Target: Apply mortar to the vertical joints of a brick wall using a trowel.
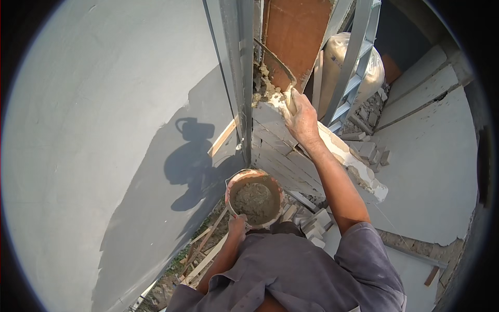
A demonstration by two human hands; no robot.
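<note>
My right hand (302, 118) grips the pale handle (290, 100) of a tool with a thin metal blade (280, 65), a trowel seen nearly edge-on, over rough grey mortar (262, 86) at the end of a light block wall (273, 143). The blade slants up and left toward a grey upright post (234, 67). Lower down, my left hand (237, 223) holds the near rim of an orange bucket (277, 191) containing wet grey mortar (250, 203). The bucket is just in front of my body.
A large grey panel (104, 104) with my shadow fills the left side. Behind the wall stand a brown board (294, 31), an aluminium ladder (353, 83) and a bulging sack (332, 62). Broken blocks (369, 151), loose timber (202, 249) and white slabs (426, 161) lie around below.
</note>
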